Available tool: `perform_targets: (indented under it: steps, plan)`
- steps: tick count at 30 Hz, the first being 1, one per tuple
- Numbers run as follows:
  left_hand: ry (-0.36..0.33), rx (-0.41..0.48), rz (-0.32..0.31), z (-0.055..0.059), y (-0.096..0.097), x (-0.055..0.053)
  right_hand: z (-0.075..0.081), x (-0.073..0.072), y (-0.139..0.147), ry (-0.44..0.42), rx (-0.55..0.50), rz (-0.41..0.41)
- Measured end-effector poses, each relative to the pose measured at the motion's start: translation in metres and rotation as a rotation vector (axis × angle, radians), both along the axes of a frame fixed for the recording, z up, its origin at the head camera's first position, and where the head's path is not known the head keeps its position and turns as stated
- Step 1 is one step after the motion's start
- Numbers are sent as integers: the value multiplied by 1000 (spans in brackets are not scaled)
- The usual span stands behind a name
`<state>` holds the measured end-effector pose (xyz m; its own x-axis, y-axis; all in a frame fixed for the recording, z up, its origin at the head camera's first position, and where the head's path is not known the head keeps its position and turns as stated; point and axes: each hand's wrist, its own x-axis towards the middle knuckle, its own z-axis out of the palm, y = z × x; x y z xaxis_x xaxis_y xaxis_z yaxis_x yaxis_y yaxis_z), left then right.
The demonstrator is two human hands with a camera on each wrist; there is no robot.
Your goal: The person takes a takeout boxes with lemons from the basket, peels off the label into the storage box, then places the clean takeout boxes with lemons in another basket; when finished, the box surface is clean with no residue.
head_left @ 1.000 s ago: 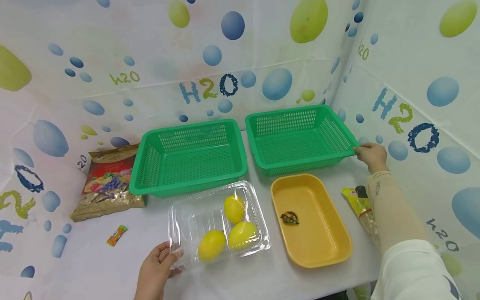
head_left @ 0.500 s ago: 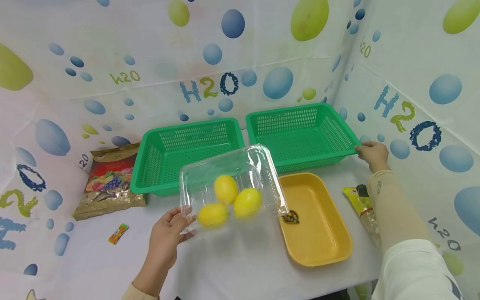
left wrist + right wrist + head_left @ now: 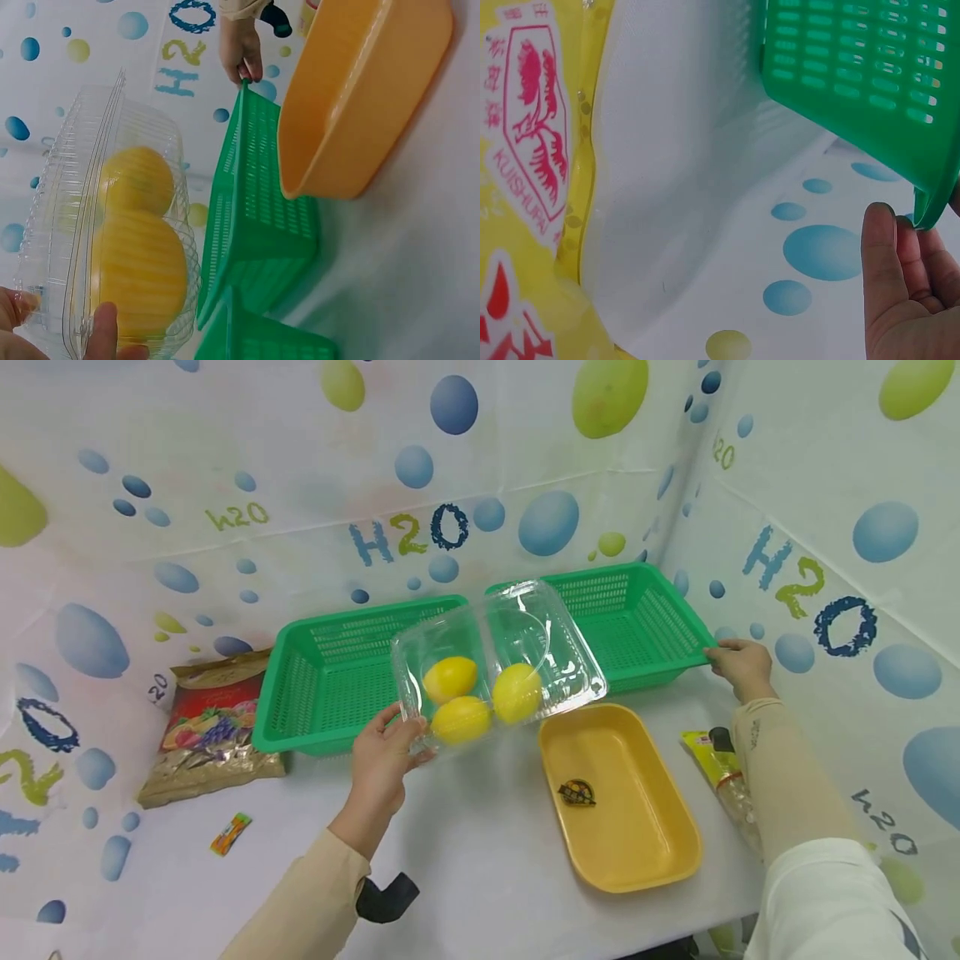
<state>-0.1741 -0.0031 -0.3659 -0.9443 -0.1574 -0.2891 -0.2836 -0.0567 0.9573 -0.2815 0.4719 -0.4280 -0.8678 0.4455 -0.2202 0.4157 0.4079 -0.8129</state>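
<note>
A clear plastic clamshell box (image 3: 531,622) with three lemons (image 3: 461,720) inside is raised off the table, tilted, overlapping both green baskets in the head view. My left hand (image 3: 384,762) pinches its near left corner, thumb on one side and fingers on the other. In the left wrist view, the box's lid (image 3: 56,202) looks closed along the flange. At the outer corner of the right green basket (image 3: 651,639), my right hand (image 3: 742,670) holds the rim. The right wrist view shows fingers (image 3: 881,247) under that basket corner (image 3: 922,195).
Left of it stands another green basket (image 3: 341,697). A yellow tray (image 3: 630,835) in front holds a small dark badge (image 3: 577,792). Around lie a gold-and-red candy bag (image 3: 217,718), a small orange packet (image 3: 230,834) and a yellow bag (image 3: 708,756) by the right sleeve.
My left hand has lifted the box of lemons from the table and carried it forward and right, toward the baskets. The lemons have shifted inside. My right hand stays on the basket rim.
</note>
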Motion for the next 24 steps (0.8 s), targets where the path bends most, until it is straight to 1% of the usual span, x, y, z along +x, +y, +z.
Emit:
perform_targets:
  steps: [3,8,12,15,19,24]
  plan:
    - [7,48,-9,4,14,-12,-2,-1,2,15,-6,-9]
    - [30,79,-26,7,36,-30,-4,-3,3,28,-7,-17]
    - [43,77,-48,6,53,-45,-6,-3,2,39,-8,-18]
    - [47,55,-66,4,65,-56,-8,-3,4,52,-11,-16]
    - [51,30,-68,1,80,-73,-10,-6,5,67,-27,-17]
    - [55,39,-78,0,103,-96,-10,-6,7,72,-39,-45]
